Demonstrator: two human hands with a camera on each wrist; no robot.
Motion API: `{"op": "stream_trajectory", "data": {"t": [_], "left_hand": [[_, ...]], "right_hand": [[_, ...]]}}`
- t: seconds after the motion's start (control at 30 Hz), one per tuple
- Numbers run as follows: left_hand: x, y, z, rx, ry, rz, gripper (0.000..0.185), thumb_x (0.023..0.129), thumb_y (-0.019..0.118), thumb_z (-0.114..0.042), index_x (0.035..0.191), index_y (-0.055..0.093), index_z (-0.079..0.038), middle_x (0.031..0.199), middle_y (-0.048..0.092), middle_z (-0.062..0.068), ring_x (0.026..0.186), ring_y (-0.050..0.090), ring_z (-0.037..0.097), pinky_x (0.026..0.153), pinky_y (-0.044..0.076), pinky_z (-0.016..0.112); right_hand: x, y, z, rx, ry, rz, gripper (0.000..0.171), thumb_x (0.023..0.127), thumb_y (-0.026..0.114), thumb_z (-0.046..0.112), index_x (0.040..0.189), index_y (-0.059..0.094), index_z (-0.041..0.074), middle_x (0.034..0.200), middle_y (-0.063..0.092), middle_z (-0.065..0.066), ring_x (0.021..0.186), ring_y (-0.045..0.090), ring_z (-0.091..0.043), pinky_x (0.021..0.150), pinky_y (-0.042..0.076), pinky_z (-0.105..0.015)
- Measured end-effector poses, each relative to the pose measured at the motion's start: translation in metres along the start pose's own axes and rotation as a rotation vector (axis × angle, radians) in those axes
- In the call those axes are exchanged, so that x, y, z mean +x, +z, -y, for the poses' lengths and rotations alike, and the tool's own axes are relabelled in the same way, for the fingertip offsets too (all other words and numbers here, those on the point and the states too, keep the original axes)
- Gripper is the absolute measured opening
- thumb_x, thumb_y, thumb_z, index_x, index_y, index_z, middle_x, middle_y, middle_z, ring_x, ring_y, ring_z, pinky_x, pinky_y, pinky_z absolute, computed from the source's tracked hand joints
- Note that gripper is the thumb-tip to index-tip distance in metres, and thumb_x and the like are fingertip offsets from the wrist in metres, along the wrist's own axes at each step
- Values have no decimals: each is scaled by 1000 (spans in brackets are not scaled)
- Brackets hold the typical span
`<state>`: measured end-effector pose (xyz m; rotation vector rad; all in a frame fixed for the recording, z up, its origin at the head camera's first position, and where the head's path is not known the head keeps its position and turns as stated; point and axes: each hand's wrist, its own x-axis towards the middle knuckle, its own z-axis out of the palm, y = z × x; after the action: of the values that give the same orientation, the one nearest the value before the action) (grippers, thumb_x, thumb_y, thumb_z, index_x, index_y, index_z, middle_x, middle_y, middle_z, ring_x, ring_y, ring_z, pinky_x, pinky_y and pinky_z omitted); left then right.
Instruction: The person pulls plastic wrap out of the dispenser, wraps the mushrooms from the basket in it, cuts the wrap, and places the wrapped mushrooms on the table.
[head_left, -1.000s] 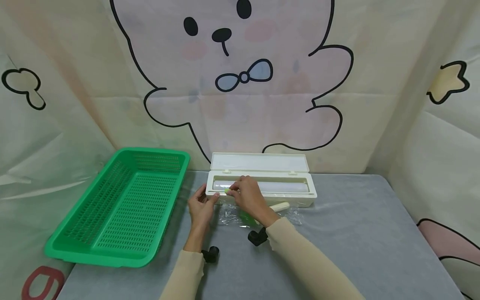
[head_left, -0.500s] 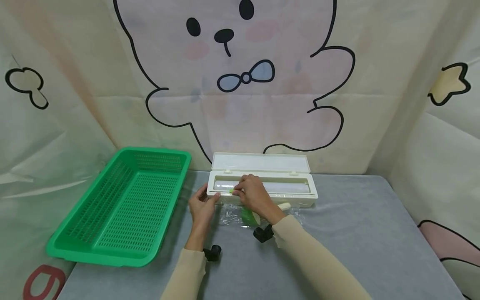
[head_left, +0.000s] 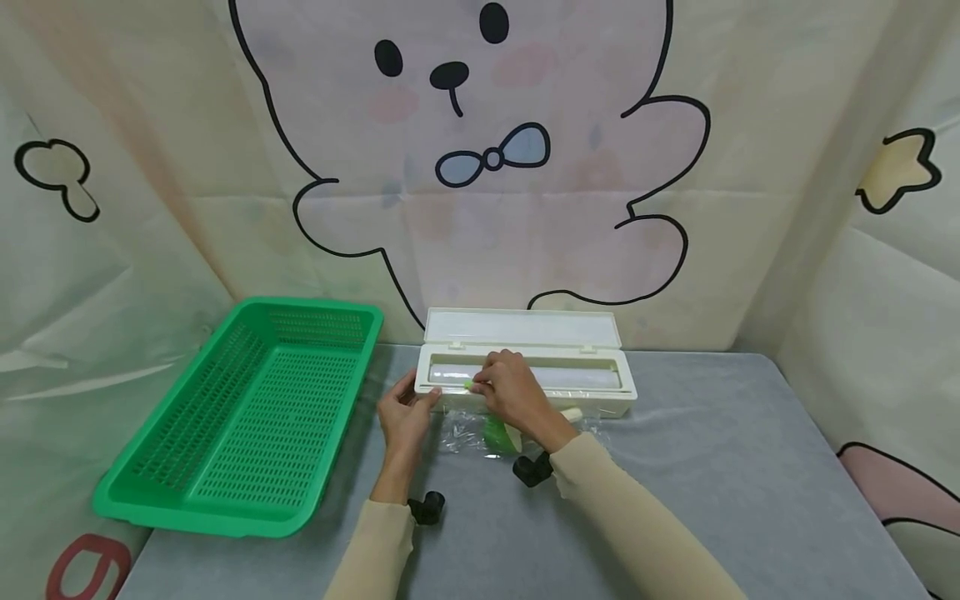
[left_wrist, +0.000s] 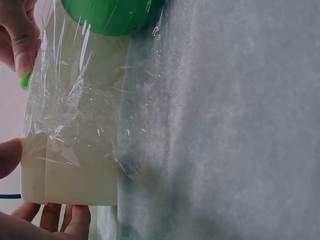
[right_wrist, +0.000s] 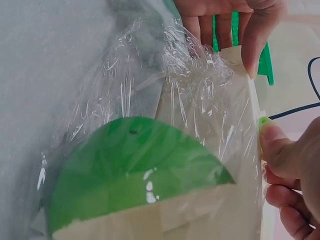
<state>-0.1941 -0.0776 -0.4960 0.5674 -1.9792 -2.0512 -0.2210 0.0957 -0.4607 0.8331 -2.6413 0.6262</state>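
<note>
While the grey table (head_left: 675,500) runs wide and bare on its right side, one green basket (head_left: 247,408) fills the near-left part, its long axis running near to far. One cream dispenser box (head_left: 525,367) lies at the far middle, long axis left to right, lid open toward the backdrop. One sheet of cling film (head_left: 468,433) spills off its near edge over a green round thing (head_left: 497,435). Two hands work at the box's left end: the left hand (head_left: 403,417) grips that corner, and the right hand (head_left: 513,392) pinches a small green slider (head_left: 469,385) on the near rim.
</note>
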Motion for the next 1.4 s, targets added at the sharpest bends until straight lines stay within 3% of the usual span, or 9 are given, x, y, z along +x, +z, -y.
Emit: {"op": "stream_trajectory", "data": {"t": [0.17, 0.43, 0.7, 0.97, 1.2, 1.4], "left_hand": [[0, -3, -2, 13, -4, -7, 52, 86, 77, 4, 135, 62, 2, 125, 64, 24, 112, 61, 33, 73, 51, 17], [5, -7, -3, 14, -25, -20, 51, 85, 76, 4, 134, 63, 3, 123, 64, 25, 104, 62, 31, 67, 48, 17], [2, -1, -2, 1, -36, -24, 51, 84, 76, 6, 134, 63, 3, 124, 64, 24, 107, 61, 31, 69, 49, 17], [0, 2, -1, 5, -25, -18, 50, 85, 76, 5, 134, 64, 2, 123, 64, 24, 109, 61, 32, 72, 51, 19], [-3, 1, -1, 14, 4, -5, 51, 86, 76, 4, 136, 62, 3, 123, 63, 24, 111, 61, 34, 74, 52, 20], [-3, -1, -3, 20, 1, -2, 51, 87, 76, 3, 136, 61, 3, 126, 63, 23, 112, 60, 33, 79, 52, 22]], "right_hand": [[-12, -13, -15, -6, -18, -11, 8, 86, 81, 13, 88, 82, 6, 82, 66, -3, 79, 60, -23, 82, 49, -44], [-42, -33, -49, -34, -3, -26, 10, 84, 83, 13, 89, 82, 4, 82, 65, -2, 76, 57, -22, 75, 48, -40], [-48, -42, -56, -45, -36, -16, 12, 84, 83, 14, 89, 81, 4, 83, 65, -3, 77, 57, -22, 75, 48, -40], [-54, -43, -57, -16, 45, -15, 13, 85, 82, 13, 92, 81, 3, 86, 65, -5, 80, 59, -24, 77, 50, -43], [-59, -34, -51, 98, 136, -140, 23, 82, 87, 21, 88, 80, 0, 83, 67, -8, 79, 61, -27, 73, 49, -44], [-60, -25, -46, 66, 193, -227, 24, 79, 89, 23, 84, 80, 1, 79, 65, -8, 78, 59, -28, 75, 47, -46]]}}
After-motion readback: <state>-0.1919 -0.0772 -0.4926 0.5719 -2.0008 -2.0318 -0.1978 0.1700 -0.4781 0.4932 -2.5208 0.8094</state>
